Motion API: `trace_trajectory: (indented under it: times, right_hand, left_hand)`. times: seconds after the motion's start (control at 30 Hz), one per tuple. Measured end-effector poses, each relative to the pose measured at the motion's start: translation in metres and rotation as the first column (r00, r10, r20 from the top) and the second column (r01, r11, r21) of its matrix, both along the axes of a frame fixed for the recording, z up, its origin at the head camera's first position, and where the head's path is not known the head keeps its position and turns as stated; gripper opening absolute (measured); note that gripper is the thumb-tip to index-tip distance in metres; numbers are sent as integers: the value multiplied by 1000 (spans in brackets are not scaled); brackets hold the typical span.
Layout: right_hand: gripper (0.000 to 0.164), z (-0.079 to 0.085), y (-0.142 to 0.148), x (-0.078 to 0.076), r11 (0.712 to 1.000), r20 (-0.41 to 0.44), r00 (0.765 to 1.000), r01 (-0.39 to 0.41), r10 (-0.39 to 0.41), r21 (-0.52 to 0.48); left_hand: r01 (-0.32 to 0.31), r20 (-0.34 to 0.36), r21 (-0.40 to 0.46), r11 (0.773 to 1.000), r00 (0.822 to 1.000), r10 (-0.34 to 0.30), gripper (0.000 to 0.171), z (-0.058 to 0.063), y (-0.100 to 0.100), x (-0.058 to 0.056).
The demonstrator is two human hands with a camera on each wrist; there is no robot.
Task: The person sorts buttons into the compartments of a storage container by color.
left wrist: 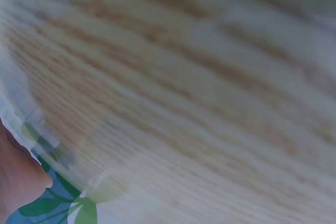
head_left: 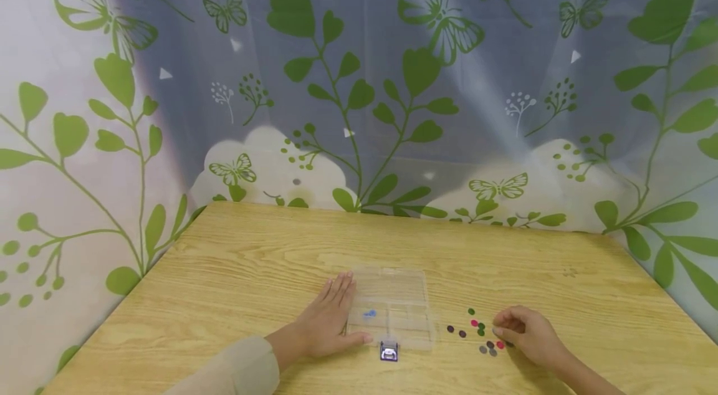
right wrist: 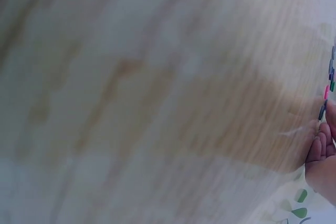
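Note:
My left hand (head_left: 331, 320) lies flat along the left side of a clear plastic compartment box (head_left: 408, 286), fingers straight and the thumb along its near edge. A small blue piece (head_left: 369, 314) is in one compartment, and a purple-and-white label (head_left: 389, 351) shows at the box's near edge. To the right, my right hand (head_left: 530, 334) is at several small round buttons, thumb and index finger pinching a button whose face is mostly hidden. A dark button (right wrist: 322, 109) lies right at the thumb. In the left wrist view, only part of the left hand (left wrist: 21, 177) shows.
Loose on the wooden table (head_left: 269, 245) are green (head_left: 471, 311), pink (head_left: 474, 323), dark (head_left: 450, 329) and grey buttons (head_left: 483, 350), between the box and the right hand. A curtain (head_left: 370, 152) with leaves and butterflies stands along the table's back and sides.

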State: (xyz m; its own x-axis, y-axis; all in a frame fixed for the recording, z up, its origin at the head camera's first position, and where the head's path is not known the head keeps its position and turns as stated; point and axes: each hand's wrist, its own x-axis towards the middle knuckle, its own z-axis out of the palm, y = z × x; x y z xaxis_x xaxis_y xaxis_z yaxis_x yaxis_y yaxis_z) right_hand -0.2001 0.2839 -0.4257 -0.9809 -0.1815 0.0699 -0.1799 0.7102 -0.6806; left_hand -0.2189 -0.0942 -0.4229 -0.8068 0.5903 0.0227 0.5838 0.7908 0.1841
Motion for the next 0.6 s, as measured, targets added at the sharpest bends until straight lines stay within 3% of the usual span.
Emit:
trace_trajectory:
  times: [0.33, 0.6]
  right_hand:
    - [8, 2, -9, 1, 997, -42, 998, 57, -54, 51]
    - [4, 2, -12, 1, 995, -49, 998, 46, -42, 87]
  left_hand:
    - [-3, 18, 2, 1000, 1000, 3, 94, -1, 1, -1]
    - [-3, 5, -2, 1000, 1000, 3, 94, -1, 0, -1]
